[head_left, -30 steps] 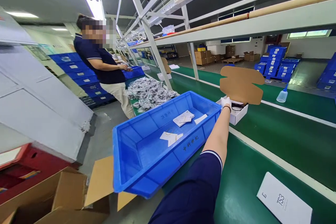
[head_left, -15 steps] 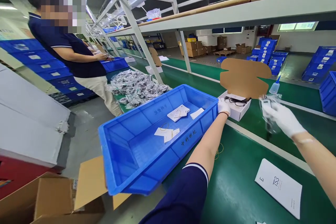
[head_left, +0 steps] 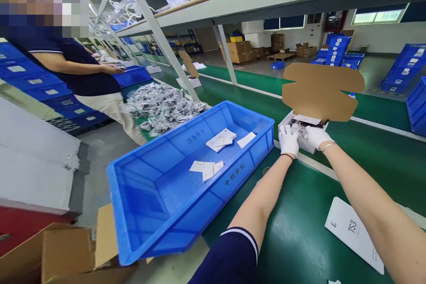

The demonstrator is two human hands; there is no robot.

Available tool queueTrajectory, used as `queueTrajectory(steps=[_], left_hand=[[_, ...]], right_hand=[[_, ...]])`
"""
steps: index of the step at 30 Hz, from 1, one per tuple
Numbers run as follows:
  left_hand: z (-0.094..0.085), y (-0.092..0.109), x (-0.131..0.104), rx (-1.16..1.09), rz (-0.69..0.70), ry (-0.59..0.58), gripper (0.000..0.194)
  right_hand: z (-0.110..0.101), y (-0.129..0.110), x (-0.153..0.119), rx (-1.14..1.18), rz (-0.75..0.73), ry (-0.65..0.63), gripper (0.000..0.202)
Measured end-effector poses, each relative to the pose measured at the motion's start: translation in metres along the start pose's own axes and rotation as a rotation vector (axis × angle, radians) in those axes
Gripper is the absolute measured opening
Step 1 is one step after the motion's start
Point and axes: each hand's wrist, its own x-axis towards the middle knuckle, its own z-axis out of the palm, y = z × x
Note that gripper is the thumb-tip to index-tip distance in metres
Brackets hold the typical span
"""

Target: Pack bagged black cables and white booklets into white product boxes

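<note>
A white cardboard box (head_left: 309, 145) with its brown-lined lid (head_left: 321, 91) raised stands on the green bench. My left hand (head_left: 289, 140), in a white glove, grips its left front edge, with fingers over the rim. My right hand (head_left: 317, 136), also gloved, is at the box's right front, its fingertips inside on a clear plastic bag (head_left: 301, 131). The bag's contents are mostly hidden by my fingers. Behind it in the box, dark cables and a white paper slip (head_left: 306, 119) show. A white TS3 booklet (head_left: 353, 233) lies on the bench below my right forearm.
Left of my arms stands a large blue bin (head_left: 179, 191) with booklets and papers inside. Beyond it lies a pile of bagged parts (head_left: 163, 104), beside a co-worker (head_left: 76, 69). A metal frame (head_left: 226, 53) rises behind; an open carton (head_left: 68, 253) sits lower left.
My right hand has moved left and down with the bagged item, from beside the box into it. My left hand has shifted to the box's front edge. The view has turned slightly.
</note>
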Motion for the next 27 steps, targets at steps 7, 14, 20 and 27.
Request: queueTrajectory(steps=[7, 14, 20, 27], left_hand=[[0.008, 0.023, -0.011, -0.02, 0.042, -0.015, 0.031], [-0.007, 0.036, -0.041, -0.162, 0.128, -0.062, 0.086], [-0.038, 0.042, -0.105, -0.315, 0.218, -0.07, 0.081], [-0.059, 0.078, -0.148, -0.432, 0.305, -0.134, 0.059]], right_hand=[[-0.016, -0.007, 0.008, -0.103, 0.003, -0.056, 0.044], [-0.012, 0.039, -0.137, -0.111, 0.027, 0.0, 0.046], [0.045, 0.124, -0.304, 0.05, 0.341, -0.119, 0.093], [0.057, 0.146, -0.346, 0.232, 0.499, 0.127, 0.06]])
